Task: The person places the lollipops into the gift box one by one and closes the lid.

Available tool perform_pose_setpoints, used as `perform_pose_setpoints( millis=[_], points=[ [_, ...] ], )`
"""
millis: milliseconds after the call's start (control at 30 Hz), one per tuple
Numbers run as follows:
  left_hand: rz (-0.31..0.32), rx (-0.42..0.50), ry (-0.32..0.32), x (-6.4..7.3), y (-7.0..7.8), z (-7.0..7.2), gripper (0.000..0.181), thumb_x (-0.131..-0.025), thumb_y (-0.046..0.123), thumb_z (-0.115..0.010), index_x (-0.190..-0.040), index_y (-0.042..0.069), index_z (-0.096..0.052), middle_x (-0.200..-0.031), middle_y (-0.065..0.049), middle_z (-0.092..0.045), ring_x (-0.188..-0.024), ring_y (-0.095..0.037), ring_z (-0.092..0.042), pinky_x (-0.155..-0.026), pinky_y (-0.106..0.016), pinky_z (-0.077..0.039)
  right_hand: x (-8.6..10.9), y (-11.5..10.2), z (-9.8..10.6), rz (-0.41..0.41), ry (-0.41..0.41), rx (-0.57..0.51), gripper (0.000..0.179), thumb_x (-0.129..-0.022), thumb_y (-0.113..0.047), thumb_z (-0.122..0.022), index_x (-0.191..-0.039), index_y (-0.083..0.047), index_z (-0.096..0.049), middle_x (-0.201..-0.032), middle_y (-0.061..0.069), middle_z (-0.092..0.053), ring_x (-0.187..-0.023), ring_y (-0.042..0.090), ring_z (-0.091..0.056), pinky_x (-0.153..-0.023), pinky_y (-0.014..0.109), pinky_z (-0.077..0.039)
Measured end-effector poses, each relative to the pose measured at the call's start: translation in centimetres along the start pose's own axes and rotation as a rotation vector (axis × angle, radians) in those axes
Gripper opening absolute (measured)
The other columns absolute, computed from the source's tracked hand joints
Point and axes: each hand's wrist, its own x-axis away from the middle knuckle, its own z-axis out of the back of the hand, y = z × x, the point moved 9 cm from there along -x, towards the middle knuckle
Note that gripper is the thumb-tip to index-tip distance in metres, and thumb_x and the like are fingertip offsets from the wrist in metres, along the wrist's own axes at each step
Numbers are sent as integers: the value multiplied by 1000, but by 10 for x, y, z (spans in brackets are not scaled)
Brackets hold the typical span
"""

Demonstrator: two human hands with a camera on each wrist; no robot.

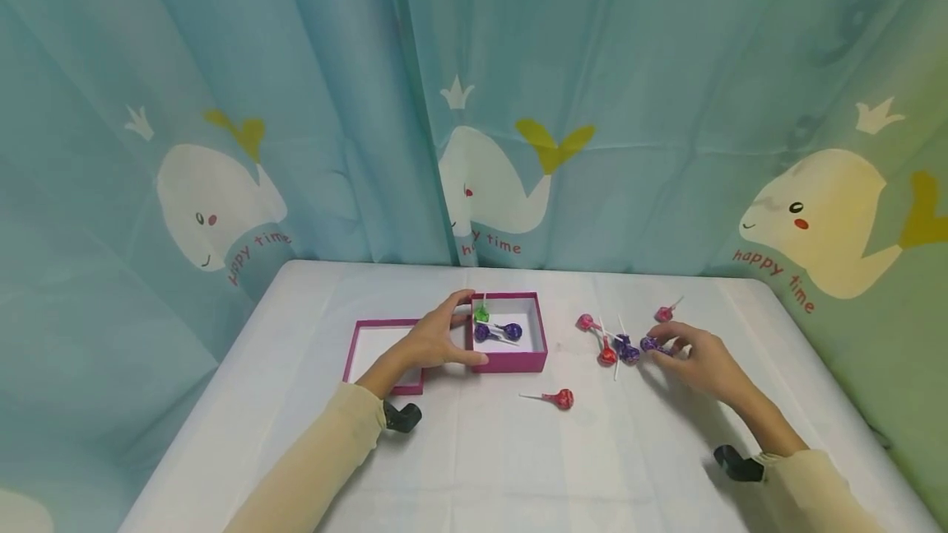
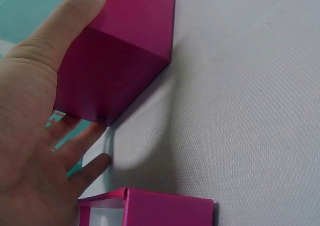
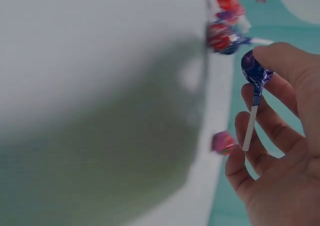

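Note:
My left hand (image 1: 437, 338) grips the left side of an open magenta box (image 1: 516, 363), thumb at the front corner and fingers toward the back. In the left wrist view the thumb presses the box's outer wall (image 2: 135, 21). Inside the box lie a green lollipop (image 1: 482, 314) and two purple ones, one a purple lollipop (image 1: 513, 332) at right. My right hand (image 1: 699, 362) pinches another purple lollipop (image 3: 256, 72) by its wrapped head between thumb and fingers, its white stick hanging down in the right wrist view.
The magenta-edged lid (image 1: 363, 352) lies left of the box, partly behind my left arm. Right of the box is a cluster with a red lollipop (image 1: 607, 356) and purple lollipops (image 1: 628, 350). A pink lollipop (image 1: 663, 314) lies farther back, another red lollipop (image 1: 564, 399) nearer me.

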Motion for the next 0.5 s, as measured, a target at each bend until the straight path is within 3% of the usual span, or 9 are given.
perform_pose_setpoints(
  millis=[167, 500],
  points=[
    [-7, -7, -3, 0, -2, 0, 115, -70, 40, -96, -161, 25, -27, -166, -2, -33, -144, -25, -46, -119, -55, -32, -16, -29, 8, 132, 23, -11, 23, -85, -11, -84, -105, -13, -74, -100, 0, -73, -78, 5, -58, -60, 25, -46],
    [-15, -7, -6, 0, 0, 0, 116, -70, 41, -96, -161, 23, -27, -166, -2, -32, -144, -26, -46, -119, -56, -32, -59, -86, -5, 165, -81, -46, 22, -90, -16, -81, -111, -15, -74, -104, -4, -73, -86, 15, -60, -70, 32, -49]
  ],
)
